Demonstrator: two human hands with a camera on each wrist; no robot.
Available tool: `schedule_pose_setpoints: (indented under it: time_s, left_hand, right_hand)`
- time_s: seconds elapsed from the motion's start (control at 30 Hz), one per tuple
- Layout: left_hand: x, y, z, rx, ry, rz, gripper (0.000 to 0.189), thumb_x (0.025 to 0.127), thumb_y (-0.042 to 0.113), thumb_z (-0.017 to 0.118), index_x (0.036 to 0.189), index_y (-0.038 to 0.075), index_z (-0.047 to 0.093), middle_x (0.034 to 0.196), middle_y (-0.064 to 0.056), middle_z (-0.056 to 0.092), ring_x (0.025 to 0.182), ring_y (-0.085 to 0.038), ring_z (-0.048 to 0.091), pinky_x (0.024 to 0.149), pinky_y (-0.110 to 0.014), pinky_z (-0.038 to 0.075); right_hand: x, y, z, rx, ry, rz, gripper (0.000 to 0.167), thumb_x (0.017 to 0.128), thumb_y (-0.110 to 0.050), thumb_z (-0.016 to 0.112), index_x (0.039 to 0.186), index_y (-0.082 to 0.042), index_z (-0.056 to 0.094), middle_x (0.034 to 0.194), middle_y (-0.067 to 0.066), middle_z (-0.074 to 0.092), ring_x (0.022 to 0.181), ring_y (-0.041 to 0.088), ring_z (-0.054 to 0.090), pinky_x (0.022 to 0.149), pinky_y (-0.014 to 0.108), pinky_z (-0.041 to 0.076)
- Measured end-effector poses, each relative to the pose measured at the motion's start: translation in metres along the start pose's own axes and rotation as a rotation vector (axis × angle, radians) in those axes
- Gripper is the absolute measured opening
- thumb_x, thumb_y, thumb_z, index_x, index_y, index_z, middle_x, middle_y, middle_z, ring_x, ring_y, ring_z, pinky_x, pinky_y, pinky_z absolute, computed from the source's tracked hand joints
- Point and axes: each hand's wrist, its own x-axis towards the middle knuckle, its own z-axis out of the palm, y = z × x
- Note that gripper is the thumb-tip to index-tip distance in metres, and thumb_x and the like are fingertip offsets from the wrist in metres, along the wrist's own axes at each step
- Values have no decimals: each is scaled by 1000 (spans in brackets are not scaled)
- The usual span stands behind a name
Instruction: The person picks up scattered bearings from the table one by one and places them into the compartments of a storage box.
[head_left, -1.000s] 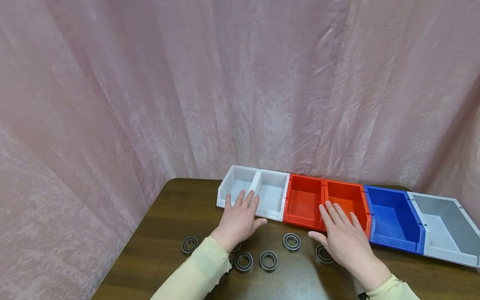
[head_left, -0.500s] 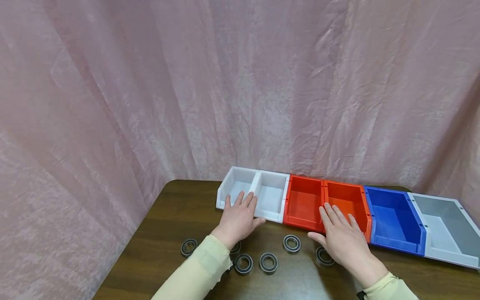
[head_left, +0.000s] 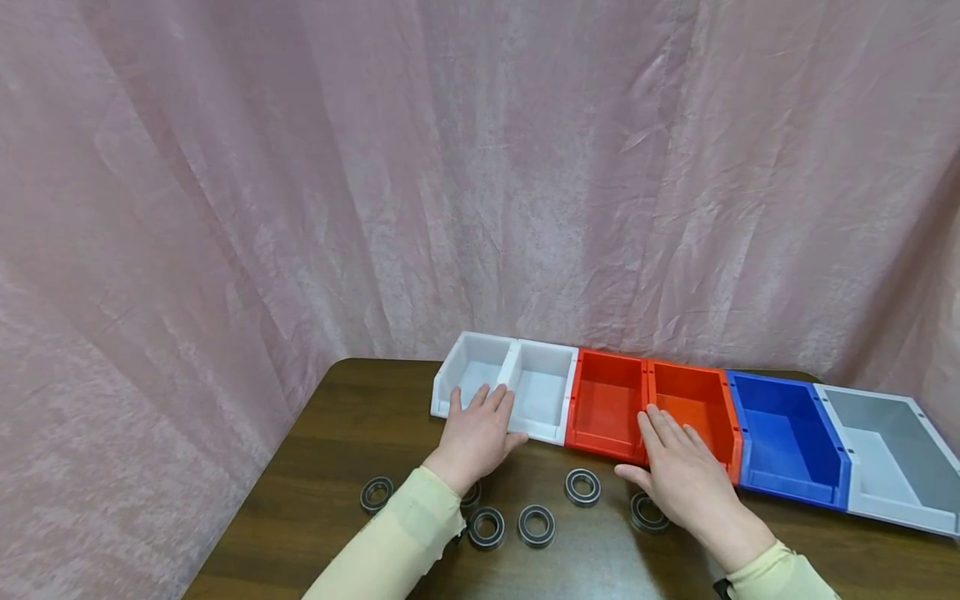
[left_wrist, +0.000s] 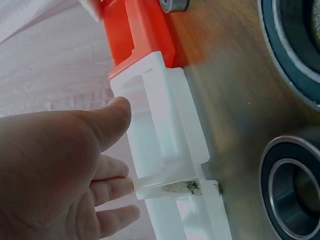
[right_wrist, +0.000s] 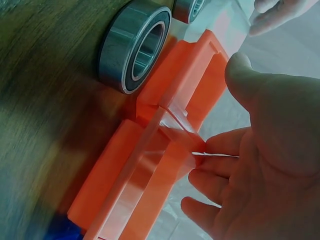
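My left hand [head_left: 474, 437] is spread palm down above the front of the white bins [head_left: 542, 392], holding nothing. In the left wrist view its thumb points toward the white bins' front edge. Over the front of the right-hand red bin [head_left: 693, 392], my right hand [head_left: 686, 475] lies flat with straight fingers, also holding nothing. A ball bearing [head_left: 647, 513] sits partly under the right hand. Others lie between the hands: one bearing [head_left: 582, 487] near the red bins, a second bearing [head_left: 537, 527] closer to me, a third bearing [head_left: 487, 528] beside the left sleeve.
A blue bin [head_left: 787, 433] and a grey bin [head_left: 892, 450] extend the row to the right. Left of the left forearm is another bearing [head_left: 377, 495]; one more bearing [head_left: 471, 497] is half hidden by the left wrist. A pink curtain [head_left: 480, 167] hangs behind the wooden table [head_left: 360, 408].
Both hands stay nearly in place. The fingers of my right hand have drawn closer together. Bins and bearings have not moved on the table.
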Motion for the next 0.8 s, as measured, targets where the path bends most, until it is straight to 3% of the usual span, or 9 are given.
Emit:
schedule_pose_setpoints:
  time_s: [0.23, 0.47, 0.8]
  left_hand:
    - [8, 0, -2, 24, 25, -5, 66, 106, 57, 70, 152, 10, 61, 147, -6, 67, 139, -28, 61, 120, -72, 38]
    - [13, -2, -1, 45, -40, -37, 70, 107, 59, 67, 157, 10, 59, 164, -6, 57, 155, -33, 48, 124, -72, 33]
    - [16, -4, -2, 46, -48, -40, 65, 107, 55, 68, 155, 11, 62, 161, -4, 60, 153, -32, 50, 124, -71, 33]
  right_hand:
    - [2, 0, 0, 4, 17, -31, 91, 95, -49, 84, 152, 15, 54, 160, 39, 48, 146, 57, 48, 120, 69, 40]
    - [4, 0, 0, -1, 19, -42, 89, 95, -48, 86, 150, 16, 55, 158, 39, 50, 145, 56, 50, 119, 67, 42]
    - [6, 2, 0, -17, 52, -67, 88, 93, -47, 88, 147, 16, 58, 155, 38, 53, 143, 54, 53, 118, 66, 45]
